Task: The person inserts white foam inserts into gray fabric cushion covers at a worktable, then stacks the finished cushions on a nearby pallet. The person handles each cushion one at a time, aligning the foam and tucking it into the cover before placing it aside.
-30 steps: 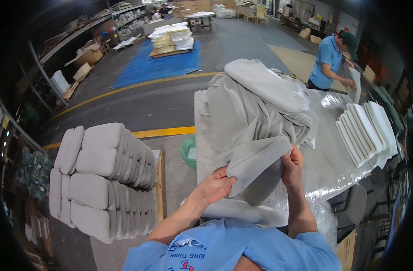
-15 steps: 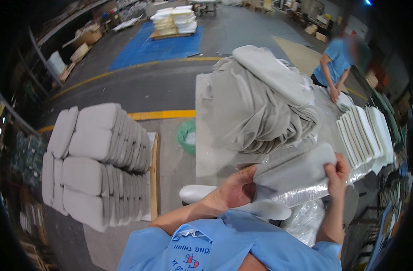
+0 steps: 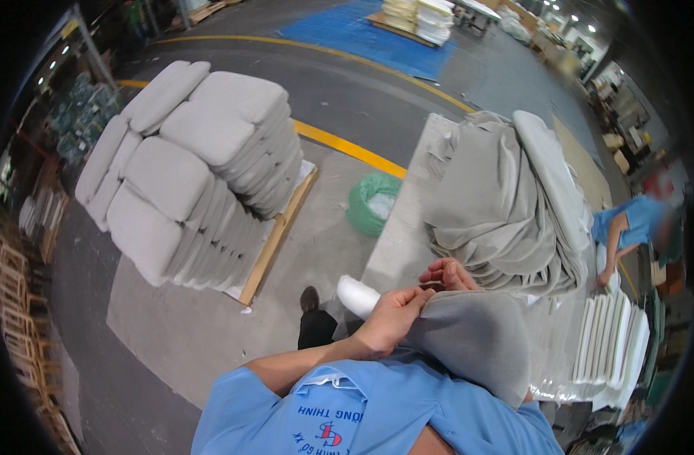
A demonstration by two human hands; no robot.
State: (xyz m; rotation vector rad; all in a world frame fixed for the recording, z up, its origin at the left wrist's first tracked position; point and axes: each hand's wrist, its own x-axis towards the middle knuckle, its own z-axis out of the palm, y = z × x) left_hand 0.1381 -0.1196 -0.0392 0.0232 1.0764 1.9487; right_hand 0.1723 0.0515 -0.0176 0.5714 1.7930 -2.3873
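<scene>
Grey fabric cushion cover point(image 3: 476, 341) gripped at its upper edge, held up close before the chest and above the near edge of the tabletop point(image 3: 396, 243). Left hand point(image 3: 392, 318) clenched on the cover's top left corner, cloth bunched under the fingers. Right hand point(image 3: 447, 274) just beyond the left hand, fingers curled over the same edge, pinching the fabric. White foam insert point(image 3: 357, 294) poking out just left of the left hand, its rounded end over the floor. Heap of folded grey covers point(image 3: 506, 205) piled on the tabletop beyond the right hand. Row of white foam pads point(image 3: 609, 341) standing on edge off to the right of both hands. Green bag point(image 3: 373, 203) on the floor beyond the left hand, beside the tabletop. Stack of finished grey cushions point(image 3: 188, 167) on a wooden pallet point(image 3: 275, 243) well off to the left. Another person point(image 3: 628, 227) in a blue shirt bent over the far right end of the tabletop.
</scene>
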